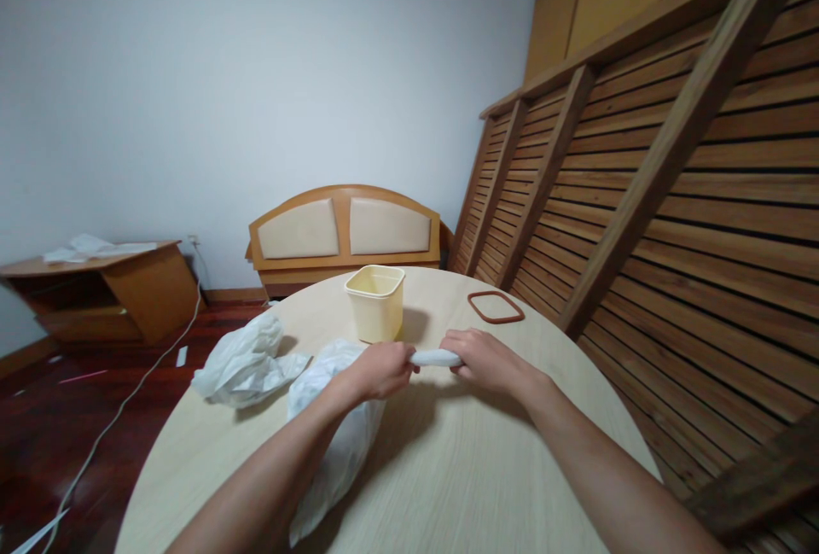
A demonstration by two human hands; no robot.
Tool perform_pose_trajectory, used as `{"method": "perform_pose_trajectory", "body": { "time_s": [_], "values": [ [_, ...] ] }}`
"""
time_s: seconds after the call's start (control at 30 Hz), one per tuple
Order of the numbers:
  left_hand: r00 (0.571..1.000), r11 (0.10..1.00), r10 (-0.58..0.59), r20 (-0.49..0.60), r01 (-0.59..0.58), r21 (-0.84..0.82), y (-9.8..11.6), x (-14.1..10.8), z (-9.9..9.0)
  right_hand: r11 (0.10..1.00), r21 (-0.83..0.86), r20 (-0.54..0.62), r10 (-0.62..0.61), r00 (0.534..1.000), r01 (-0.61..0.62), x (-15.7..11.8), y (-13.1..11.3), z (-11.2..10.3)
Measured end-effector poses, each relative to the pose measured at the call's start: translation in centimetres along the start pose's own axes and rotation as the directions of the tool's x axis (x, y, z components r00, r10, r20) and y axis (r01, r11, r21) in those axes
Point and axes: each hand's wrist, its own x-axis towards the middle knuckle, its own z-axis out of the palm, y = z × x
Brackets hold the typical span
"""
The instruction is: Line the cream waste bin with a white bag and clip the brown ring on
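Observation:
Both of my hands grip a narrow white roll, which looks like rolled or twisted plastic, held level above the round table. My left hand [385, 369] closes on the left end of the white roll [435, 358], and my right hand [481, 358] closes on its right end. Just beyond my left hand stands a pale yellow, open-topped bin [376, 306], upright. A white plastic bag [342, 460] lies partly under my left forearm. To its left is another crumpled white bag [246, 366]. A brown rounded-square ring [496, 307] lies flat beyond my right hand.
The round wooden table [499, 469] fills the front. A wooden headboard [345, 230] stands behind it against the wall. Slatted wooden panels [640, 221] lean along the right. At the left are a low cabinet [147, 289] with papers and a cable on the floor.

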Motion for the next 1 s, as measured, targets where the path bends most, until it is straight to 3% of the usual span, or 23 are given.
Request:
{"method": "perform_pose_trajectory", "body": {
  "time_s": [0.2,0.47,0.63,0.8,0.9,1.0],
  "values": [
    [0.998,0.999,-0.038,0.041,0.038,0.016,-0.4,-0.3,-1.1,0.993,0.079,0.023,0.081,0.996,-0.083,0.0,0.3,0.2],
    [0.987,0.998,0.036,-0.159,-0.042,-0.035,1.6,-0.6,-0.2,0.99,0.042,0.006,0.131,0.991,-0.131,0.6,-1.4,0.3],
    [0.996,0.998,0.052,-0.071,-0.054,-0.025,1.0,-0.6,0.0,0.996,0.031,0.013,0.083,0.996,-0.083,0.3,-1.7,0.1],
    [0.987,0.968,0.152,0.049,-0.139,-0.211,-0.5,-0.8,-1.3,0.998,-0.01,0.061,0.062,0.996,-0.062,0.4,-0.7,0.0],
    [0.984,0.927,0.164,0.063,-0.132,-0.35,-0.7,-0.9,-1.9,1.0,0.015,0.063,0.026,0.998,-0.027,0.6,-0.4,0.0],
    [0.983,0.916,0.182,0.023,-0.161,-0.368,-0.6,-0.7,-1.8,0.995,0.087,0.029,-0.047,0.998,0.044,0.4,-0.6,-0.2]
  ]
}}
